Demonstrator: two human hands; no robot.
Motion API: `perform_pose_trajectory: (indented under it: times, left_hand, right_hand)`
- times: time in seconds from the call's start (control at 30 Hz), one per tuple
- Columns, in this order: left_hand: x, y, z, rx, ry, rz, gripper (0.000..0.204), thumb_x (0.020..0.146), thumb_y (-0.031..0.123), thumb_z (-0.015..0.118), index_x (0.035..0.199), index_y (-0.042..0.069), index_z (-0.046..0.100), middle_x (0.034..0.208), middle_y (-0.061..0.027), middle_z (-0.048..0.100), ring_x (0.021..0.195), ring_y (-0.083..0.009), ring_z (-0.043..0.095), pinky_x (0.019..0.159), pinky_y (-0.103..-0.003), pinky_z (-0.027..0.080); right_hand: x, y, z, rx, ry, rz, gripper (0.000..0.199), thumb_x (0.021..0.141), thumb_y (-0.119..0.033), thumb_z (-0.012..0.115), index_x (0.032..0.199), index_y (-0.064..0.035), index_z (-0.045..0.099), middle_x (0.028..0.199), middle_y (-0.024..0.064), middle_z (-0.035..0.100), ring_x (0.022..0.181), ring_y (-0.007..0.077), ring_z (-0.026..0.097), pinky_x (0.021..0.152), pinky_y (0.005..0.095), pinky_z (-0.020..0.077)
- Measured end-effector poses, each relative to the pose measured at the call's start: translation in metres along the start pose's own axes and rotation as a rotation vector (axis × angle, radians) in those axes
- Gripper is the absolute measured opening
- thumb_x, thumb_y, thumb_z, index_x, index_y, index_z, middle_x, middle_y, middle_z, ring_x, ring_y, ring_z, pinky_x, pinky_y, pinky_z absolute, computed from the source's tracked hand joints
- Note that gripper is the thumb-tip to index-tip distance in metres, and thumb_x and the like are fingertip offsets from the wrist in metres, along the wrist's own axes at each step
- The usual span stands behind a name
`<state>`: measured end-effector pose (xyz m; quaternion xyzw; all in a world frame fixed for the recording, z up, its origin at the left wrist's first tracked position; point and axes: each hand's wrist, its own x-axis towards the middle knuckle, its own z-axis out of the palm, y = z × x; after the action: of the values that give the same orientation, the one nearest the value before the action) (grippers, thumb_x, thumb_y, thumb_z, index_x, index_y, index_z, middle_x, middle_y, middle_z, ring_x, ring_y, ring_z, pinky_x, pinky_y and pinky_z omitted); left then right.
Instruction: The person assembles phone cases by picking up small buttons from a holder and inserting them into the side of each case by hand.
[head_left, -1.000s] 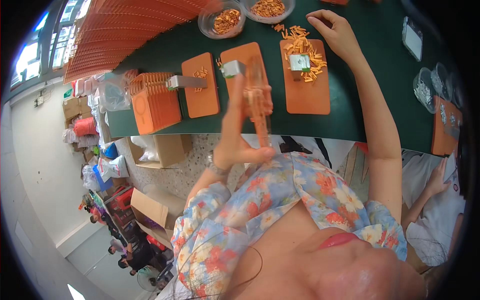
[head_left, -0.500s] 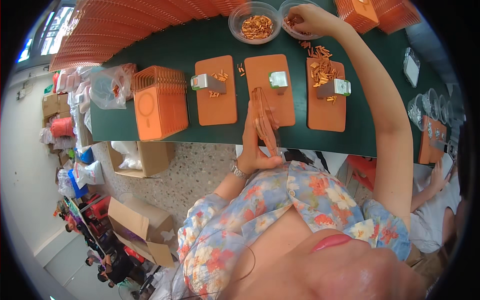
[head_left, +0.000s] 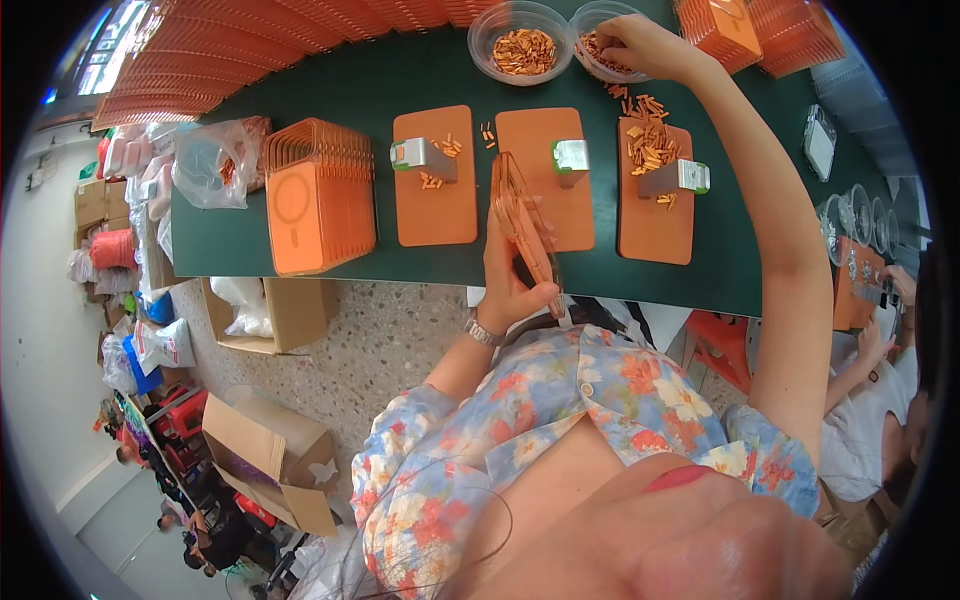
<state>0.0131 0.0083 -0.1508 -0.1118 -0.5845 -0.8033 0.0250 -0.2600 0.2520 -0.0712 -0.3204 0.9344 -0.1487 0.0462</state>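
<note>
My left hand grips an orange see-through phone case on edge, fingers behind it and thumb in front, near the table's front edge. At the far side, my right hand reaches into a clear round plastic bowl of small copper-coloured pieces. Its fingers are bent together in a pinch; what is between them is too small to make out. A second clear bowl beside it holds small orange metallic pieces. Beyond the phone case lies an orange board with a silver-and-green metal block on it.
Left of it, another orange board carries a block and loose pieces; a third board has a heap. A row of phone cases stands left, more along the back. A co-worker's hand works at far right. Cardboard boxes sit below.
The phone case and my left hand have risen slightly in view. My right hand stays at the same bowl, its fingers shifted a little. The co-worker's hands have moved.
</note>
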Motion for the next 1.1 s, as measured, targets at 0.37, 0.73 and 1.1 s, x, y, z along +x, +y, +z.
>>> perform_pose_trajectory:
  times: [0.37, 0.73, 1.1]
  left_hand:
    - [0.016, 0.012, 0.022, -0.141, 0.006, 0.013, 0.121, 0.065, 0.054, 0.08, 0.15, 0.006, 0.009, 0.133, -0.0149, 0.042, 0.105, -0.0202, 0.053, 0.087, -0.034, 0.048]
    - [0.059, 0.055, 0.045, -0.343, 0.019, 0.066, 0.13, 0.064, 0.071, 0.071, 0.15, 0.001, 0.004, 0.133, -0.0181, 0.046, 0.124, -0.0259, 0.048, 0.101, -0.04, 0.043]
    - [0.057, 0.053, 0.042, -0.311, -0.041, 0.084, 0.13, 0.064, 0.073, 0.071, 0.151, 0.004, 0.003, 0.133, -0.0172, 0.045, 0.122, -0.0254, 0.049, 0.098, -0.04, 0.046]
  right_hand:
    - [-0.068, -0.096, -0.079, 0.501, 0.172, 0.017, 0.018, 0.086, -0.014, 0.065, 0.091, 0.0031, 0.064, 0.076, 0.0099, 0.065, 0.067, 0.0163, 0.061, 0.061, 0.0291, 0.0485]
    - [-0.11, -0.157, -0.033, 0.55, 0.128, -0.052, 0.014, 0.088, -0.005, 0.062, 0.1, 0.0028, 0.064, 0.084, 0.0026, 0.057, 0.07, 0.0075, 0.051, 0.063, 0.0211, 0.0414]
    - [-0.114, -0.169, -0.035, 0.514, 0.166, -0.064, 0.017, 0.086, -0.002, 0.063, 0.102, 0.0032, 0.065, 0.084, 0.0057, 0.06, 0.079, 0.0117, 0.057, 0.07, 0.0241, 0.045]
